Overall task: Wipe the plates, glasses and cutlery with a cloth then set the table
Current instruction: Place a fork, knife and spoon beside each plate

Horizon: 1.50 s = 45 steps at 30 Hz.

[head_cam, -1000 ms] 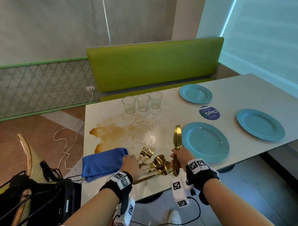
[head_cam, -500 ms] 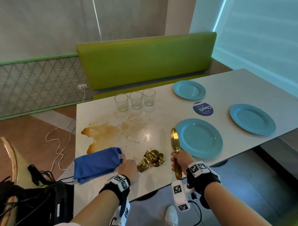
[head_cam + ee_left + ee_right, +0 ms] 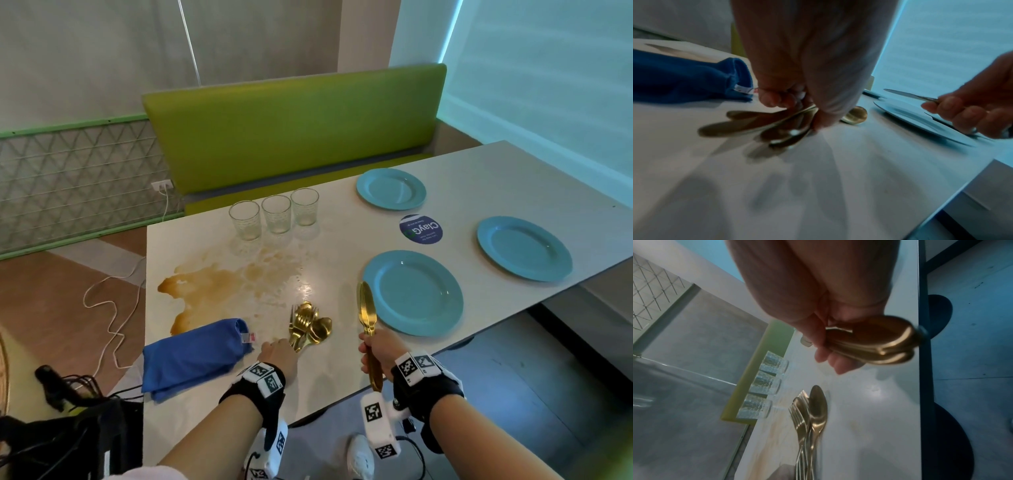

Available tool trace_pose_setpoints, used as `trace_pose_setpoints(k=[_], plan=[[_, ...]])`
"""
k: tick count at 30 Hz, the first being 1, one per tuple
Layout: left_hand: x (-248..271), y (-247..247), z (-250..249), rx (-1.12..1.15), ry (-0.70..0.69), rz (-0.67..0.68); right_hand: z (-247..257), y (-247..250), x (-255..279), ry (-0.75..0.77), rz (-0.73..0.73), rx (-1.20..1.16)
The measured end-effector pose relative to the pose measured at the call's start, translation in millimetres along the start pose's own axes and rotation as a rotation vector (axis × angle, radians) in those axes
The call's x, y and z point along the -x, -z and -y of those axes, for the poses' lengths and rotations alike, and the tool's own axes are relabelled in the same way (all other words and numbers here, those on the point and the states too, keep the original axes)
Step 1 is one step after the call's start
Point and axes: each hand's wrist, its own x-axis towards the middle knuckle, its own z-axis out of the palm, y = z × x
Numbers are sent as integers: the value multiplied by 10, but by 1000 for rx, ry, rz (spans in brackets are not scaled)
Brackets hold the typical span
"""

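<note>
My right hand (image 3: 374, 349) grips a bundle of gold knives (image 3: 366, 310) by the handles, blades upright, just left of the nearest teal plate (image 3: 416, 291). The handle ends (image 3: 885, 344) stick out below my fist. My left hand (image 3: 279, 351) curls round the handles of a gathered bunch of gold forks and spoons (image 3: 308, 323) lying on the white table (image 3: 342, 246); the handles (image 3: 760, 125) fan out under my fingers. A folded blue cloth (image 3: 195, 356) lies just left of that hand. Three glasses (image 3: 275, 214) stand in a row at the far edge.
A brown spill (image 3: 219, 284) spreads between the glasses and the cloth. Two more teal plates (image 3: 390, 188) (image 3: 524, 248) and a round dark sticker (image 3: 420, 229) sit to the right. A green bench (image 3: 294, 126) runs behind the table. The near table edge is by my wrists.
My left hand drew the scattered forks and spoons together into one bunch and closed on their handles. The right hand kept the knives upright beside the plate.
</note>
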Motion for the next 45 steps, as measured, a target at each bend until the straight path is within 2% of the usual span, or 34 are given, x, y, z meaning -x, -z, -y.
trace_pose_setpoints(k=[5, 7, 10, 11, 16, 19, 22, 26, 33, 38, 41, 45], plan=[[-7, 90, -66, 138, 17, 31, 56, 24, 31, 27, 16, 16], [8, 165, -115, 367, 46, 52, 85, 14, 55, 48, 28, 13], [71, 277, -245, 972, 82, 113, 136, -37, 85, 88, 55, 7], [96, 311, -285, 1098, 63, 134, 156, -61, 95, 100, 66, 7], [139, 341, -422, 1306, -73, 231, 267, -202, 196, 119, 138, -36], [196, 326, -469, 1305, -106, 240, 291, -288, 213, 104, 142, -65], [212, 324, -474, 1228, -145, 189, 299, -319, 229, 177, 81, 86], [244, 335, -441, 1347, -141, 267, 305, -341, 248, 225, 77, 80], [241, 391, -413, 1323, -165, 154, 312, -399, 229, 264, 9, 111], [236, 443, -383, 1182, -264, 148, 342, -425, 232, 261, 46, 216], [212, 454, -345, 1117, -263, 115, 375, -451, 214, 220, 116, 198], [197, 475, -307, 1094, -245, 103, 397, -526, 219, 224, 121, 212]])
